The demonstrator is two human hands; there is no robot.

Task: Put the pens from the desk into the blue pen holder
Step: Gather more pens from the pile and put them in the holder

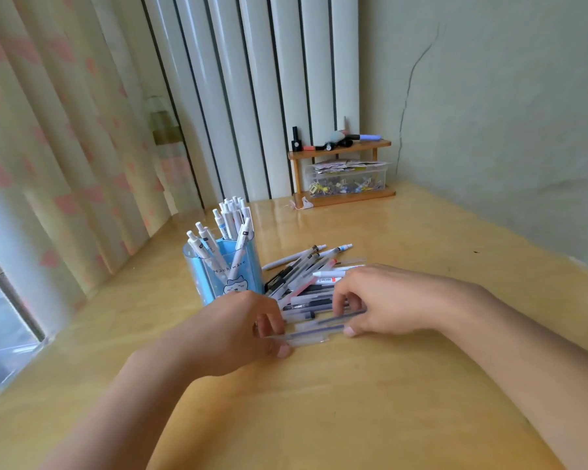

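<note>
A blue pen holder with a cat print stands upright on the wooden desk, with several white pens in it. To its right lies a loose pile of pens. My left hand grips one end of a clear pen with a blue refill at the pile's near edge. My right hand pinches a second clear blue pen just behind the first one. Both hands rest low on the desk, in front of the holder and the pile.
A small wooden shelf at the back holds a clear box of clips and small items. A radiator and a curtain stand behind the desk, a window at left, a wall at right.
</note>
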